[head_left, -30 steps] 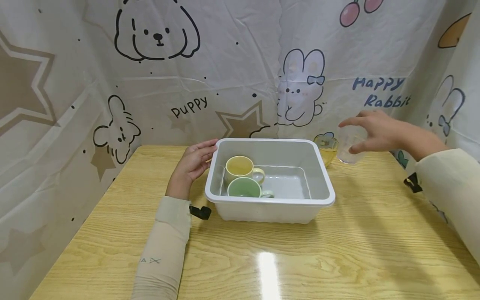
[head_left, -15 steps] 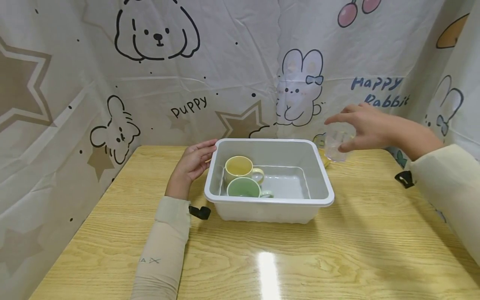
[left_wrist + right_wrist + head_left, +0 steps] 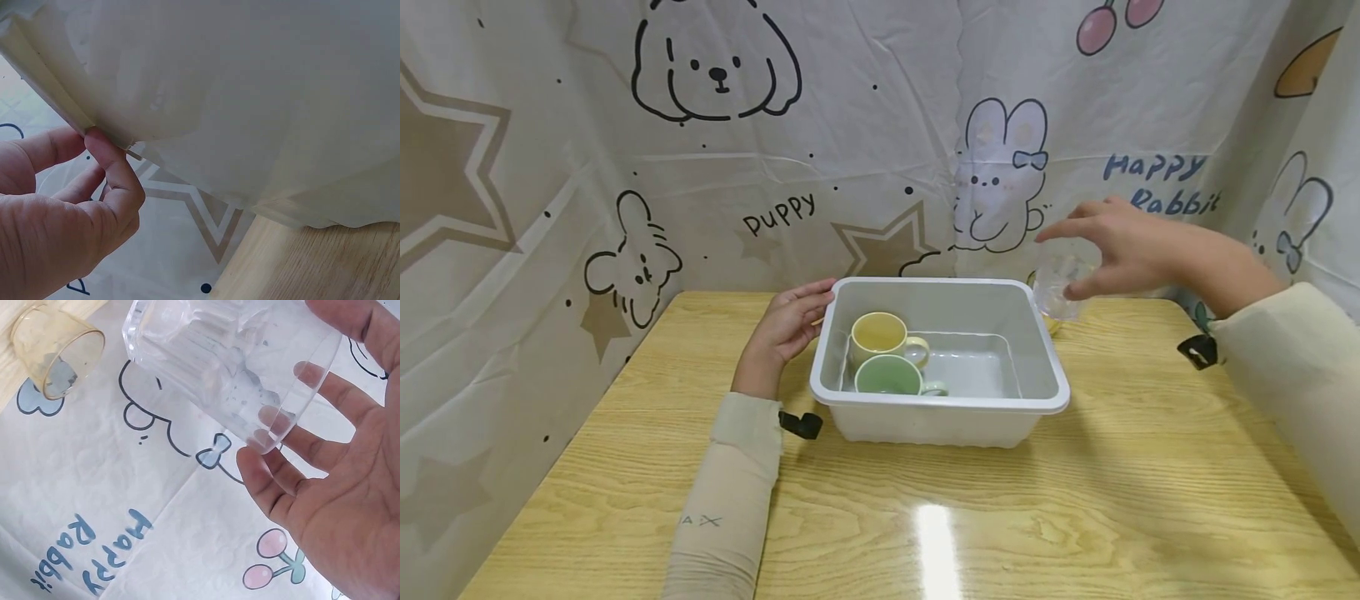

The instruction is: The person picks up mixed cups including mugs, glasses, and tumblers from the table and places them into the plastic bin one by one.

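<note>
A light grey basin sits on the table, with a yellow mug and a green mug inside at its left. My left hand touches the outside of the basin's left rim with relaxed fingers; the left wrist view has its fingertips against the rim's edge. Beyond the basin's right rim, my right hand holds a clear cup near its rim, between thumb and fingers. The right wrist view looks through this ribbed clear cup. Mostly hidden behind it in the head view is a yellow-tinted glass.
The wooden table has a bright light reflection near its front. A printed cloth curtain closes in the back and both sides. The basin's walls rise around the two mugs.
My right hand has carried the clear cup left and slightly up, from beside the yellow-tinted glass to the basin's right rim. The cup now tilts more. My left hand stays at the rim.
</note>
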A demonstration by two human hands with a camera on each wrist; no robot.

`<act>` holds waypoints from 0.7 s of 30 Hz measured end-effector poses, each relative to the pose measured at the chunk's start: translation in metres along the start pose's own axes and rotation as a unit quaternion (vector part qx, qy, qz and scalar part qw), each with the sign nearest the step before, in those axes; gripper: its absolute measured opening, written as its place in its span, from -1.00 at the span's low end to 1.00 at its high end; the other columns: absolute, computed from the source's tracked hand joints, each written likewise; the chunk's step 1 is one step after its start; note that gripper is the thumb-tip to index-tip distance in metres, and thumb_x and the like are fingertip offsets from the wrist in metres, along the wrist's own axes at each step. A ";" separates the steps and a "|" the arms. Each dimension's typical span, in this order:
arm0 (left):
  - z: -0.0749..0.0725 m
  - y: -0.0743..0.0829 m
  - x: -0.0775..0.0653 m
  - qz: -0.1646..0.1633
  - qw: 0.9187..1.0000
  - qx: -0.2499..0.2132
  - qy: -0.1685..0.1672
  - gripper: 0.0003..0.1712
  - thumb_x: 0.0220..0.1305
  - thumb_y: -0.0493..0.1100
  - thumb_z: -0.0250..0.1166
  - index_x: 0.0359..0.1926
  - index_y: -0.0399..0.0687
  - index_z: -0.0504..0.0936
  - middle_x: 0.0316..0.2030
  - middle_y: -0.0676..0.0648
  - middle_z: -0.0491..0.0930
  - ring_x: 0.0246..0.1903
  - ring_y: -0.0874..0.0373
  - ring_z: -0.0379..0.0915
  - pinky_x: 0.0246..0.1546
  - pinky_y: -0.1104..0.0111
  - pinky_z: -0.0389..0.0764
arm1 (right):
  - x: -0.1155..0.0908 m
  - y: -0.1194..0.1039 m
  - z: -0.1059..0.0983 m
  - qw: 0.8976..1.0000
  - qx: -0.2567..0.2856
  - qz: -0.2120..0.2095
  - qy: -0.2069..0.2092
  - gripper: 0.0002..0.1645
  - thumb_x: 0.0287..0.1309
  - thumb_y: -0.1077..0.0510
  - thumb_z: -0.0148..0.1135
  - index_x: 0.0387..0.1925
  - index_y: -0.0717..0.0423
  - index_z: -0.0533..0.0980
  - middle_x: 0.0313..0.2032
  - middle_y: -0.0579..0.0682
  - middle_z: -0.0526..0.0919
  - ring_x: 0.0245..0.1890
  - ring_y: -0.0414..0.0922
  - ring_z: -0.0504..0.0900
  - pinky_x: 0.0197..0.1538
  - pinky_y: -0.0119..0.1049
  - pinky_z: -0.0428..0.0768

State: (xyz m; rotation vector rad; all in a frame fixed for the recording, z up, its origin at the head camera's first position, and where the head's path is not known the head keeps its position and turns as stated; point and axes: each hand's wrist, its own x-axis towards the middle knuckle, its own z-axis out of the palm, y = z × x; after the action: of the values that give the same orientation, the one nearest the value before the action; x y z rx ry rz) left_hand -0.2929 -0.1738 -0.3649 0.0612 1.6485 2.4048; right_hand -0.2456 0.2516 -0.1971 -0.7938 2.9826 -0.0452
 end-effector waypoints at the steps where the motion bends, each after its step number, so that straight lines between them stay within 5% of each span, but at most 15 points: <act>1: 0.000 0.000 0.000 0.000 1.000 -0.002 0.002 -0.48 0.47 -0.37 0.20 0.39 -0.36 0.41 -0.05 -0.07 0.66 -0.16 0.18 0.61 -0.16 0.37 0.69 | 0.000 -0.001 -0.001 1.000 0.002 -0.004 0.002 -0.10 0.06 -0.09 0.54 0.43 -0.08 0.42 0.30 0.28 0.42 0.26 0.30 0.32 0.15 0.41 0.40; 21: 0.000 -0.001 0.000 -0.002 1.000 -0.006 0.006 -0.52 0.47 -0.37 0.21 0.35 -0.33 0.47 -0.08 -0.06 0.68 -0.16 0.17 0.62 -0.16 0.36 0.70 | 0.014 -0.032 -0.001 0.999 0.017 -0.039 0.004 -0.15 0.06 -0.10 0.52 0.40 -0.17 0.45 0.32 0.24 0.42 0.27 0.24 0.33 0.16 0.36 0.43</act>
State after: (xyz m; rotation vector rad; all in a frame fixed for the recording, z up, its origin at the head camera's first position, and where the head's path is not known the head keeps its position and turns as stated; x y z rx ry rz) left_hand -0.2930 -0.1737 -0.3654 0.0402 1.6385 2.4157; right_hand -0.2415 0.2171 -0.1958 -0.9078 2.9485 -0.1035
